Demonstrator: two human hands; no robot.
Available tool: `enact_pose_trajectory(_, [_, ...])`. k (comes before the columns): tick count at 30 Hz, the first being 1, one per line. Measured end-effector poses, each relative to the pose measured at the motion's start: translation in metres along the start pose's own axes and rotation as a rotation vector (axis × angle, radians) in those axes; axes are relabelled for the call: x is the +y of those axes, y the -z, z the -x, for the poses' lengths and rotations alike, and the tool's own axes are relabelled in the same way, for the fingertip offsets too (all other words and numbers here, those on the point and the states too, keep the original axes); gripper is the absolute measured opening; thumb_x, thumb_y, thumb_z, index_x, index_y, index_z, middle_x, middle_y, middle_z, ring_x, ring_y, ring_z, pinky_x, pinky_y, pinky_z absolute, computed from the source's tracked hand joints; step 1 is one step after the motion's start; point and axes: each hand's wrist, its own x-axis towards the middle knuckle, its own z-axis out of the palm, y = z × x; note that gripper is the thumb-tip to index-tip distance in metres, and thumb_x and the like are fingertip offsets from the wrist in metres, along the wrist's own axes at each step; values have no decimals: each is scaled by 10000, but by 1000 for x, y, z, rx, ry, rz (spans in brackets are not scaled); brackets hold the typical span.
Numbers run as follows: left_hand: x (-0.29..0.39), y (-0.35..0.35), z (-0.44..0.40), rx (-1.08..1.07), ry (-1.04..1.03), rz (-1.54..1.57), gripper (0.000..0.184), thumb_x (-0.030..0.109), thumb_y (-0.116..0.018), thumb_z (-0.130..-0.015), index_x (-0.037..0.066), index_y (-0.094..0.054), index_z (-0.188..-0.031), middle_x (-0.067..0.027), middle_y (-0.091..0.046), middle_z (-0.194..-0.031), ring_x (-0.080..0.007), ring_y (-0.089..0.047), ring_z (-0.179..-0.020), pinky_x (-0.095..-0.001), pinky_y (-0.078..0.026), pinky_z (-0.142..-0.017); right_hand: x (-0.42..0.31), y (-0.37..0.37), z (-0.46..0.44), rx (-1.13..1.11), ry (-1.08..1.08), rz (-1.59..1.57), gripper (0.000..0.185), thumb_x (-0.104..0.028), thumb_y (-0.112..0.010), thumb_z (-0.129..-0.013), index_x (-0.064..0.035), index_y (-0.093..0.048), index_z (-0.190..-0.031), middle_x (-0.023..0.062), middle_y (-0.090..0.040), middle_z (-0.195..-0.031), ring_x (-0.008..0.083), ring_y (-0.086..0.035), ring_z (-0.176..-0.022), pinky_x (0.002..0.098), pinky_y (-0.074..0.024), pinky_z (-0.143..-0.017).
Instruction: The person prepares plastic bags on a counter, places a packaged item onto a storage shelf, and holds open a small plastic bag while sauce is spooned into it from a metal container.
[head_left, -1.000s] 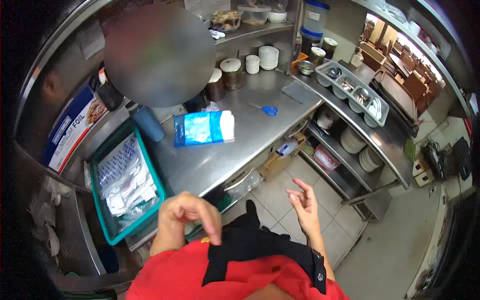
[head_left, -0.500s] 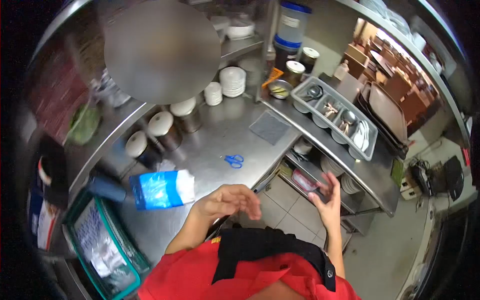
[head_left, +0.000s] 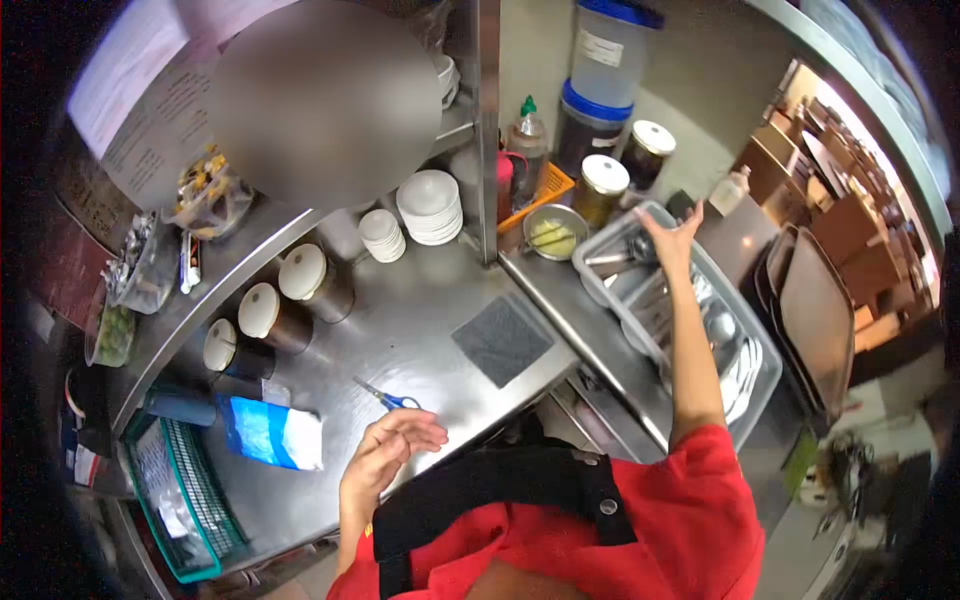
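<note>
My right hand (head_left: 674, 240) reaches over the far end of a grey cutlery tray (head_left: 765, 385), its fingers spread and holding nothing. Whether it touches the tray I cannot tell. Inside the tray's compartments lie metal spoons (head_left: 720, 326) and other cutlery, with white spoons (head_left: 742, 375) at the near end; my forearm hides part of them. My left hand (head_left: 385, 455) hangs by the counter's front edge, empty, with fingers loosely bent and apart. Just beyond it on the steel counter are blue-handled scissors (head_left: 390, 398), partly covered by the fingers.
A grey cloth (head_left: 503, 340) lies on the counter (head_left: 400, 310). To the left are a blue and white packet (head_left: 270, 432), a green basket (head_left: 205, 490) and lidded jars (head_left: 262, 312). White plates (head_left: 430, 205) are stacked behind. Brown trays (head_left: 815, 310) stand right of the cutlery.
My right hand has moved from above the floor gap up and forward to the cutlery tray. My left hand has stayed near the counter edge. The view has shifted toward the counter.
</note>
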Motion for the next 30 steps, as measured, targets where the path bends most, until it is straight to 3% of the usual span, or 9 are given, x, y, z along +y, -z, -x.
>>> enact_pose_trajectory(3, [-17, -25, -22, 137, -78, 100, 526, 362, -585, -882, -37, -508, -1216, -185, -629, -1077, -274, -610, -1032, -390, -466, -916, 36, -33, -75, 28, 86, 149, 1350, -453, -899, -491, 108, -84, -1409, 341, -220, -1416, 423, -234, -1336, 445, -221, -1113])
enact_pose_trajectory(9, [-34, -60, -31, 468, -98, 71, 537, 395, -597, -876, -30, -518, -1194, -171, -635, -1057, -249, -619, -1001, -362, -484, -881, 66, -84, -144, 25, 131, 158, 1356, -482, -895, -470, 117, -112, -1401, 314, -214, -1437, 403, -234, -1348, 438, -207, -1129])
enact_pose_trajectory(13, [-45, -74, -32, 682, -199, 84, 500, 403, -529, -920, -11, -492, -1197, -134, -616, -1060, -230, -614, -974, -333, -499, -853, 92, -110, -160, 98, 163, -48, 1314, -397, -908, -491, 122, -114, -1399, 299, -246, -1422, 373, -261, -1343, 430, -210, -1123])
enact_pose_trajectory(15, [-49, -79, -34, 769, -242, 121, 484, 401, -506, -935, -2, -488, -1201, -123, -612, -1071, -222, -608, -983, -327, -500, -848, 86, -110, -158, 144, 188, -24, 1221, -341, -909, -516, 117, -177, -1379, 274, -332, -1362, 350, -335, -1294, 424, -262, -1092])
enact_pose_trajectory(18, [-51, -79, -29, 799, -209, 130, 501, 408, -540, -913, -5, -500, -1195, -129, -615, -1066, -225, -610, -982, -333, -498, -846, 88, -109, -162, 123, 250, -86, 1074, -328, -908, -530, 99, -298, -1303, 236, -408, -1277, 330, -428, -1194, 419, -338, -1031])
enact_pose_trajectory(26, [-48, -62, -19, 820, -236, 121, 529, 399, -541, -912, -21, -483, -1229, -144, -607, -1087, -241, -600, -1018, -364, -490, -871, 78, -83, -172, 162, 224, -83, 983, -293, -905, -563, 115, -364, -1274, 227, -434, -1281, 297, -439, -1188, 415, -337, -1029])
enact_pose_trajectory(28, [-46, -63, -18, 820, -233, 120, 527, 395, -527, -920, -21, -478, -1240, -144, -604, -1095, -242, -596, -1028, -365, -484, -880, 41, -57, -166, 7, 293, -106, 905, -259, -884, -615, 105, -385, -1277, 202, -484, -1256, 277, -483, -1142, 413, -350, -1028])
enact_pose_trajectory(29, [-45, -62, -15, 788, -221, 112, 526, 392, -514, -928, -22, -472, -1251, -145, -600, -1102, -242, -591, -1038, -366, -478, -890, 16, -48, -152, 91, 238, -53, 894, -252, -883, -617, 102, -393, -1275, 196, -495, -1257, 273, -498, -1124, 412, -361, -1022])
enact_pose_trajectory(30, [-48, -54, -10, 756, -221, 132, 518, 381, -508, -934, -20, -468, -1259, -144, -597, -1110, -242, -587, -1044, -362, -473, -896, 9, -35, -151, 19, 298, -25, 910, -281, -882, -618, 94, -390, -1284, 202, -483, -1273, 274, -486, -1141, 409, -365, -1020])
